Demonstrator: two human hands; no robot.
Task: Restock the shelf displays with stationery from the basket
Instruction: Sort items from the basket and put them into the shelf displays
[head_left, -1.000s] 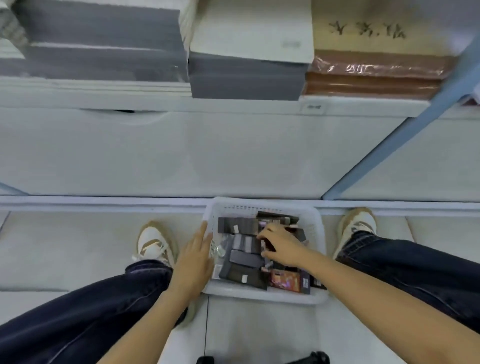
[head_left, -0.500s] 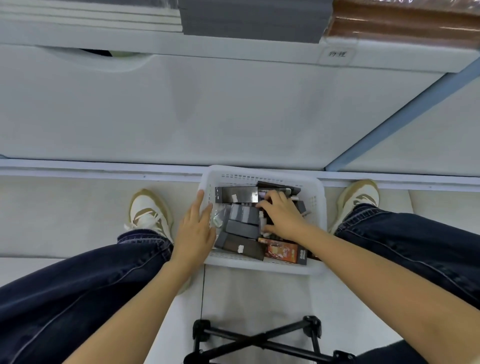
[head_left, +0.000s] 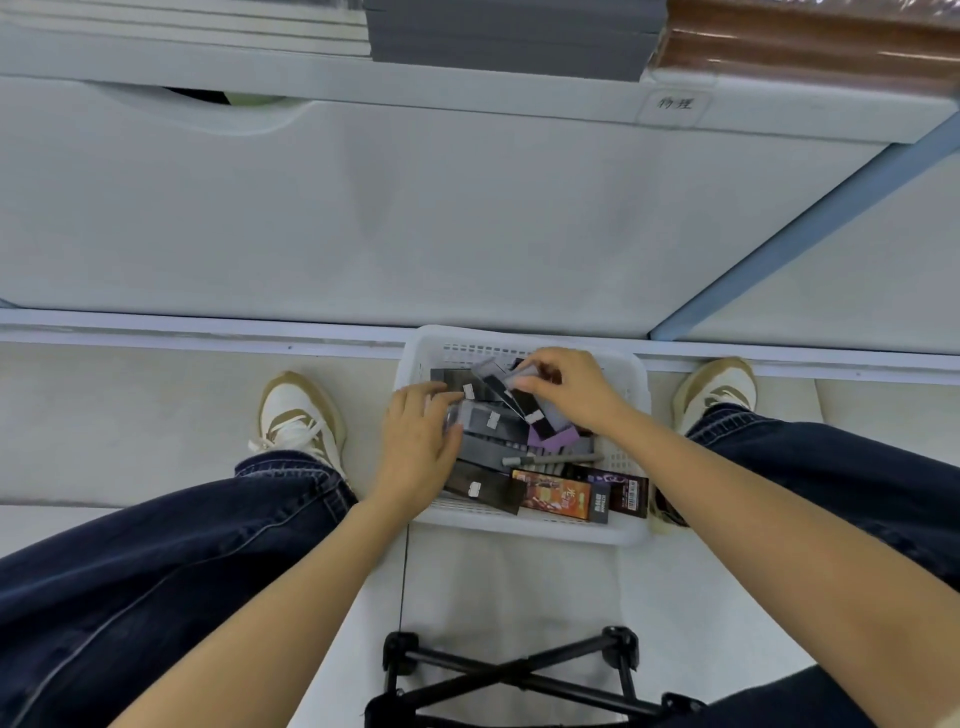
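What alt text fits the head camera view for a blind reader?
A person's right hand pinches a clear packet and the left hand grips a grey box inside a white basket of stationery, on the floor between their shoes, below a shelf of books.

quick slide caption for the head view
Left hand grips a grey box, right hand pinches a clear box, in the white basket.

Our basket (head_left: 519, 527) sits on the floor (head_left: 130, 415) between our left shoe (head_left: 298, 415) and right shoe (head_left: 719, 387), just before the shelf (head_left: 467, 98); stationery packs (head_left: 558, 493) lie inside it.
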